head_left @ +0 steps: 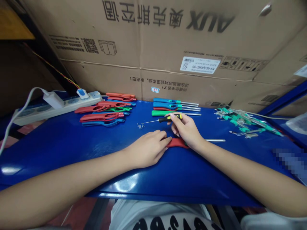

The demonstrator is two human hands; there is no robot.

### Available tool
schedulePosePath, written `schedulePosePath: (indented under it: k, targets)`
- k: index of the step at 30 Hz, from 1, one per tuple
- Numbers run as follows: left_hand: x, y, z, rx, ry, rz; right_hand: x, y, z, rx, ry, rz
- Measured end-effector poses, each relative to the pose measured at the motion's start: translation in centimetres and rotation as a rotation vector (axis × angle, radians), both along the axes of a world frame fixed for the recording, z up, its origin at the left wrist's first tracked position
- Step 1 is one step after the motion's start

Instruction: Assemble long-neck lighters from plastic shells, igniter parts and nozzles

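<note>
Touching left fingers (161, 138): red handle (177, 143).

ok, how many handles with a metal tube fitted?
5. Four in a row behind the right hand gripping the screwdriver: far blue handle, second blue handle, red handle, green handle. Fifth handle, red, lies under the left hand and the right, tube pointing right. Others may be hidden.
</note>
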State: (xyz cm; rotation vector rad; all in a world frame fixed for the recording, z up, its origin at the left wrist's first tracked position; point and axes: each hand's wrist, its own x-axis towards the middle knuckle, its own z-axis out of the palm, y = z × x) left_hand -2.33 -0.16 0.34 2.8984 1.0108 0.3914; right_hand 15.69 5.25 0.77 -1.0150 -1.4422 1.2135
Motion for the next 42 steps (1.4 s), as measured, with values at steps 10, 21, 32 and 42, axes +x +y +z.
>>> schedulePosePath:
  k: [10, 21, 32, 42]
  targets:
    - [0.0, 0.0, 0.0, 0.010, -0.008, -0.005, -0.3, 0.0, 0.5, 0.021, -0.058, 0.043]
    - [0.0, 0.0, 0.0, 0.028, 0.018, 0.005, 0.0, -0.1, 0.8, 0.033, -0.084, 0.057]
    - [0.0, 0.0, 0.1, 0.019, 0.009, -0.005, 0.3, -0.5, 1.0, 0.012, -0.067, 0.073]
    - [-0.2, 1.1, -1.2, -0.144, -0.238, -0.035, 3.8, -0.6, 3.0, -0.228, 0.482, -0.087]
